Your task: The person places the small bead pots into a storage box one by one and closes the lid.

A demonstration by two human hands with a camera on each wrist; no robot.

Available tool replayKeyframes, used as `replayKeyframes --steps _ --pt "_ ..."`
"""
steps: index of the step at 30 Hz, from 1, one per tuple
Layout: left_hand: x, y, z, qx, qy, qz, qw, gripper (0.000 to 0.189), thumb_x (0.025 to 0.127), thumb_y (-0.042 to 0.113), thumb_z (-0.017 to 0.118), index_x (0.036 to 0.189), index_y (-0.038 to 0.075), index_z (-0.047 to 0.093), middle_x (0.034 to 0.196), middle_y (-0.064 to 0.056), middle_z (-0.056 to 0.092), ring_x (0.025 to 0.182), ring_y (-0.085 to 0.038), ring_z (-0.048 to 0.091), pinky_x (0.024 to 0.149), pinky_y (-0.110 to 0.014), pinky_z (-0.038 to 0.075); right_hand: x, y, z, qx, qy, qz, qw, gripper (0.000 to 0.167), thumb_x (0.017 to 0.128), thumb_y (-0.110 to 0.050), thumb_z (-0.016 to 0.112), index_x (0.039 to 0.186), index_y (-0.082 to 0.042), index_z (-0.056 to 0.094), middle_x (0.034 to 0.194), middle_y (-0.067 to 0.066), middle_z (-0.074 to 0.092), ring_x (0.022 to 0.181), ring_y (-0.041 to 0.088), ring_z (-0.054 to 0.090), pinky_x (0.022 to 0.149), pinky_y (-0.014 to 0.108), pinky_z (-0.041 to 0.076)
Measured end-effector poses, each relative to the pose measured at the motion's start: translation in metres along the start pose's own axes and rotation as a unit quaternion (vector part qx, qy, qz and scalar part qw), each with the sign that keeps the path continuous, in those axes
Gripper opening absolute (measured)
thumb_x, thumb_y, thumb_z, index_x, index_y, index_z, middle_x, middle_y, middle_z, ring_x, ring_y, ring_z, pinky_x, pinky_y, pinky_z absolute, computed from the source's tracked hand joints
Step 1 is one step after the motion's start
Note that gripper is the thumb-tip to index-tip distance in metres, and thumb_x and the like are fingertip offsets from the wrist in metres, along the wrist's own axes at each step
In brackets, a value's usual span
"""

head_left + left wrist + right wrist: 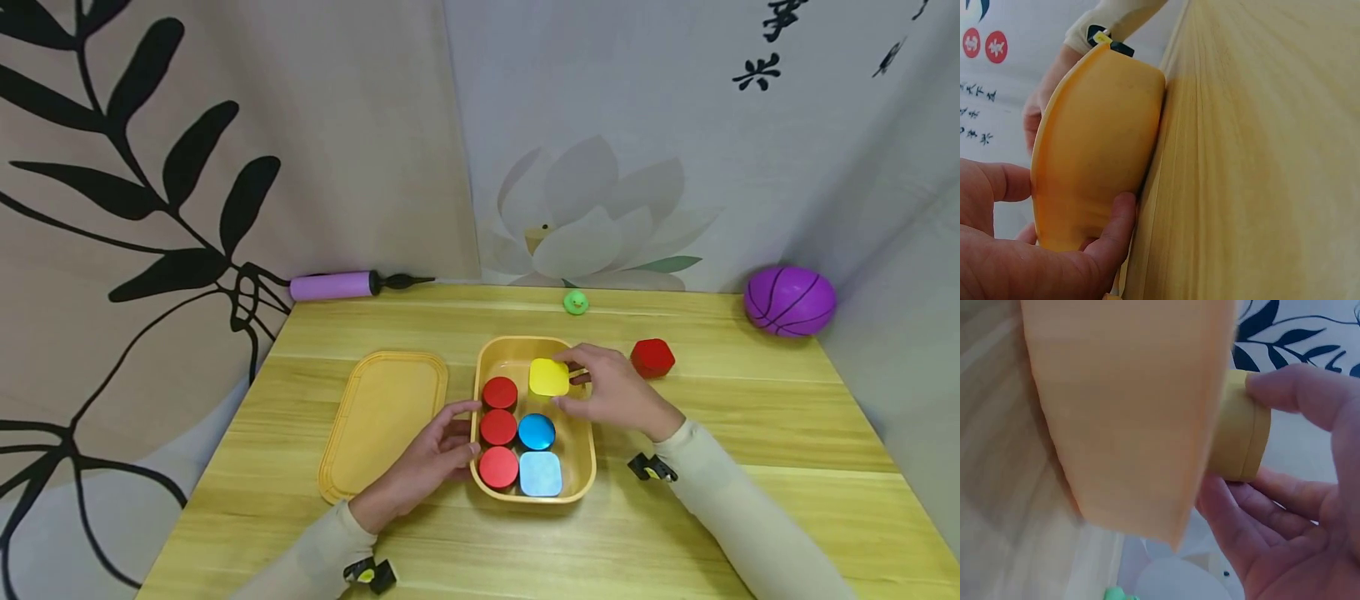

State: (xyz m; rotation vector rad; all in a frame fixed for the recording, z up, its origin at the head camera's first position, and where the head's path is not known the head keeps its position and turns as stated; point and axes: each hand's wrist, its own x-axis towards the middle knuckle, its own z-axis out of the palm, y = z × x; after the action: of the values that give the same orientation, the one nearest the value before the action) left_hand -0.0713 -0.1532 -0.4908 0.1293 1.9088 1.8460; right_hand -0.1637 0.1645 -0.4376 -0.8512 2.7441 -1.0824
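A yellow-orange plastic box [583, 458] stands on the wooden table. Inside, three red round blocks [498, 427] line its left side, with a blue round block [537, 432] and a light-blue square block [541, 474] beside them. Between thumb and fingers, my right hand [618, 390] pinches a yellow square block [549, 377] at the box's far end; the right wrist view shows that block [1235, 428] partly above the rim. My left hand [423, 457] rests its fingertips against the box's outer left wall [1097, 137], fingers mostly extended.
The matching lid [384, 417] lies flat left of the box. A red many-sided block [652, 358] sits beyond my right hand. Along the back are a purple hand pump [333, 287], a small green duck [576, 302] and a purple ball [790, 301].
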Motion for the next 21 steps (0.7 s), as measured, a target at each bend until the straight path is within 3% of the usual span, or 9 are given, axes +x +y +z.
replayKeyframes --steps 9,15,21 --pt "0.000 -0.001 0.000 0.002 0.000 0.001 1.0000 0.060 0.105 0.019 0.064 0.159 0.027 0.039 0.150 -0.020 0.049 0.128 -0.028 0.060 0.093 -0.043 0.062 0.006 -0.003 0.018 0.017 -0.053 -0.009 0.9984 0.061 0.086 -0.019 0.084 0.140 -0.002 0.061 0.135 0.011 0.066 0.108 0.023 0.074 0.089 0.034 0.064" --pt "-0.001 0.000 0.000 0.005 0.002 0.000 1.0000 0.060 0.105 0.019 0.064 0.158 0.027 0.039 0.150 -0.020 0.049 0.127 -0.029 0.060 0.093 -0.043 0.062 0.010 -0.007 0.020 -0.052 -0.088 0.002 0.9947 0.066 0.089 -0.028 0.084 0.147 -0.007 0.060 0.143 0.013 0.062 0.105 0.017 0.073 0.094 0.036 0.061" --pt "0.000 0.000 0.000 0.003 0.000 0.002 1.0000 0.060 0.105 0.019 0.064 0.159 0.027 0.039 0.151 -0.020 0.049 0.129 -0.030 0.060 0.094 -0.044 0.062 0.014 -0.013 0.021 -0.111 -0.108 0.014 0.9878 0.063 0.089 -0.037 0.084 0.142 -0.007 0.066 0.136 0.010 0.067 0.098 0.013 0.070 0.099 0.044 0.055"
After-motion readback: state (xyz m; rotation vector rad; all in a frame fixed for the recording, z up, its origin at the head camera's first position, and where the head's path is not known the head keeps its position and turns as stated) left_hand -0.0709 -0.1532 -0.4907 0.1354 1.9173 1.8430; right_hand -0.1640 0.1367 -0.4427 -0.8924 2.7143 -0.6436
